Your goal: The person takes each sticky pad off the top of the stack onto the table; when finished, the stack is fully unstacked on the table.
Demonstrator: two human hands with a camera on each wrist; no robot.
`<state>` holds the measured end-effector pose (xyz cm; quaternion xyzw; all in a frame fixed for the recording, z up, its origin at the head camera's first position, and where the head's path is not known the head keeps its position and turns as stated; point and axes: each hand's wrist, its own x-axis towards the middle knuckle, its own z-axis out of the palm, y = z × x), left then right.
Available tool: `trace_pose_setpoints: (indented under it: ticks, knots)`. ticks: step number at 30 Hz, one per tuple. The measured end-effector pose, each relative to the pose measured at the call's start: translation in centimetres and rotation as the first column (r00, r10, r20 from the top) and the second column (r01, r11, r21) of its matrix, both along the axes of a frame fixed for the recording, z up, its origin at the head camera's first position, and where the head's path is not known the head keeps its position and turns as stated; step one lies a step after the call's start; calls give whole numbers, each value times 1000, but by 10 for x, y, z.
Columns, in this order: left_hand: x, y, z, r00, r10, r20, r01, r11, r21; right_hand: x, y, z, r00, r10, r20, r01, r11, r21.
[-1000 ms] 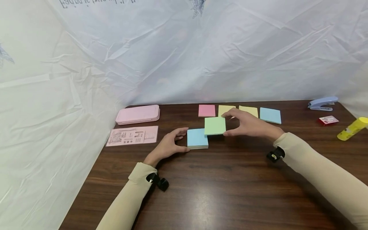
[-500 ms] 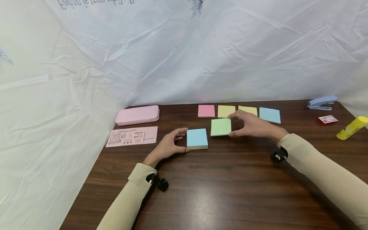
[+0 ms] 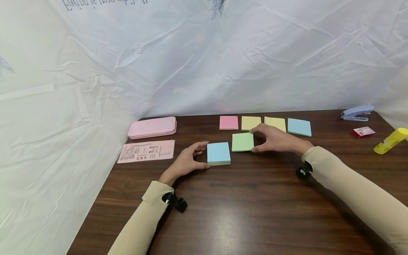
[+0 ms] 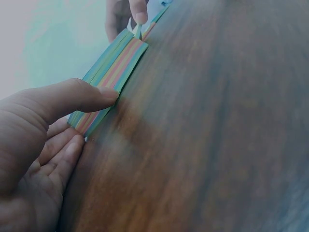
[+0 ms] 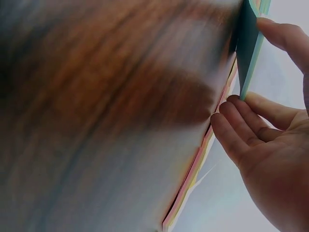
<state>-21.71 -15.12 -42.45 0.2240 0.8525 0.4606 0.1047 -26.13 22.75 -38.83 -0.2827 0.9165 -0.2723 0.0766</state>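
One blue-topped note stack (image 3: 218,153), gripped by the left hand (image 3: 186,163) | green notepad (image 3: 243,142), right of the stack, pinched by right hand (image 3: 278,140)

What I have here is a desk-like work corner, screened by creased white sheets (image 3: 271,63), with printed lettering (image 3: 103,3) near the top. They hide the room beyond, so I can't tell whether it is a home or an office. The stationery at the dark wood-grain table (image 3: 255,212) makes me say desk: a blue stapler (image 3: 357,113), coloured note pads (image 3: 218,152) and what looks like a glue stick (image 3: 390,141).
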Motion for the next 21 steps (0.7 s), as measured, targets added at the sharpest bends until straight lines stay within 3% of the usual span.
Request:
trace_pose_setpoints:
  ticks: [21]
  knots:
    - [-1,-1,-1,1000,4,5,-4,1000,-9,-7,-2,-3,1000,31,4,-31,997,72]
